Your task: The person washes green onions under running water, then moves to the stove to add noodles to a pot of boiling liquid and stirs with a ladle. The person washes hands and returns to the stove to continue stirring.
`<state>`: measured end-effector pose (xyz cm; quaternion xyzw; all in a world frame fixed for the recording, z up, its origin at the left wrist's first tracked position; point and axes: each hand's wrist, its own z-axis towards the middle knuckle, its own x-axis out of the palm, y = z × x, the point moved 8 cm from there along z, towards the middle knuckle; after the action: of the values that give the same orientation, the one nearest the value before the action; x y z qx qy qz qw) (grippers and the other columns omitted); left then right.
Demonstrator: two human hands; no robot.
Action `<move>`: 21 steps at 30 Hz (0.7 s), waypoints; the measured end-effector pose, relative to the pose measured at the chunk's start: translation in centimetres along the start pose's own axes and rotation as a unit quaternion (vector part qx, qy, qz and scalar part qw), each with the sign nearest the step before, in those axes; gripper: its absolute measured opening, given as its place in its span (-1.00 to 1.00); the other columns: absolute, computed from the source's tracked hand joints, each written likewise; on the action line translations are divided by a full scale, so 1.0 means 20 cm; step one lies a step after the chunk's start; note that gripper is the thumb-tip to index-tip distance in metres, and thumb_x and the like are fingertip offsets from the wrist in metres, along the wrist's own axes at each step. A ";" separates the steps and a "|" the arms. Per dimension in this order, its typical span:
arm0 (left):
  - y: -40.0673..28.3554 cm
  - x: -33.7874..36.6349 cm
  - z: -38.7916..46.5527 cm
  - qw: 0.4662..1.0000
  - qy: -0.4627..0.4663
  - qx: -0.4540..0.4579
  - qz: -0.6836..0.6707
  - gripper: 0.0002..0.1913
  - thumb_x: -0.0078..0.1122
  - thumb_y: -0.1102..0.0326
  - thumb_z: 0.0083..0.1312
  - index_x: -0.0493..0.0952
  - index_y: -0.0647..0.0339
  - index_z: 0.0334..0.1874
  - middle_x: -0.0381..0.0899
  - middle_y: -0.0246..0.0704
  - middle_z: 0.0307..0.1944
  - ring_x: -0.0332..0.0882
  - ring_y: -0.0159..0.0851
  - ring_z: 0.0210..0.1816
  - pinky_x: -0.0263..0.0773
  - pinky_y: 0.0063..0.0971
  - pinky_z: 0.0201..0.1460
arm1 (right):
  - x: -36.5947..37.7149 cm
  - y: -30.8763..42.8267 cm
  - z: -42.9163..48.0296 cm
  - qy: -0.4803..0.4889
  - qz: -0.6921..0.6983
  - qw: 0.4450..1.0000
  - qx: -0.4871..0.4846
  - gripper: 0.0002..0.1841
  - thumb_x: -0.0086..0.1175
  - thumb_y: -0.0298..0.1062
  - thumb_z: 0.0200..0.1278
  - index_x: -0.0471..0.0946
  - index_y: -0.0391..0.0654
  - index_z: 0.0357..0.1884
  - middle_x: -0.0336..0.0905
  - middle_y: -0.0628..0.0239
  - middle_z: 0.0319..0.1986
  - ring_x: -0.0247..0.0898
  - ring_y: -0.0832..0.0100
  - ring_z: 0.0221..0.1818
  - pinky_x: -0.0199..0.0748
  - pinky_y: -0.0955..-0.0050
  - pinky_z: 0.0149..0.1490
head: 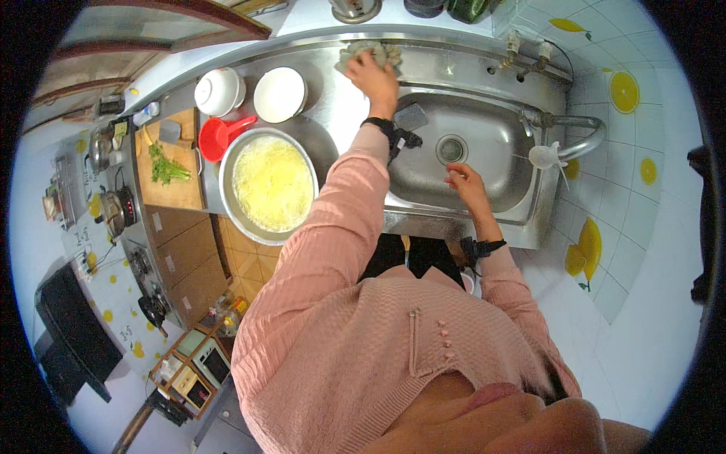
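My left hand presses on a greyish-green cloth lying on the steel ledge behind the sink's left end. Over the near part of the steel sink basin hovers my right hand, its fingers curled, with nothing plainly seen in them. A dark grey scouring pad lies at the basin's left edge, close to my left wrist. Left of my left arm, a large metal basin holds pale yellow food in liquid. Beyond it are a red plastic dipper, a white bowl and stacked white bowls.
A wooden cutting board at the left bears leafy greens and a cleaver. The curved faucet rises at the sink's right, a white strainer or cloth by its spout. Jars stand on the back sill.
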<state>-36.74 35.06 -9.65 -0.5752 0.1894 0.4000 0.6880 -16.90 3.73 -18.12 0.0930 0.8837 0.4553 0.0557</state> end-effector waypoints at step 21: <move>-0.39 -0.22 -0.26 0.985 0.028 0.171 -0.023 -0.65 0.23 0.41 0.23 0.63 0.06 0.09 0.52 -0.11 0.15 0.39 0.14 0.25 0.28 0.12 0.31 | -0.05 0.17 0.02 -0.135 0.117 0.984 0.006 -0.79 0.16 -0.33 0.52 0.67 -0.23 0.02 0.73 0.27 -0.13 0.63 0.43 -0.20 0.65 0.41 -0.05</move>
<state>-32.30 28.55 -2.92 -0.4644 0.2612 0.3298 0.7793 -15.46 5.68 -15.56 0.2570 0.8536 0.4370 0.1198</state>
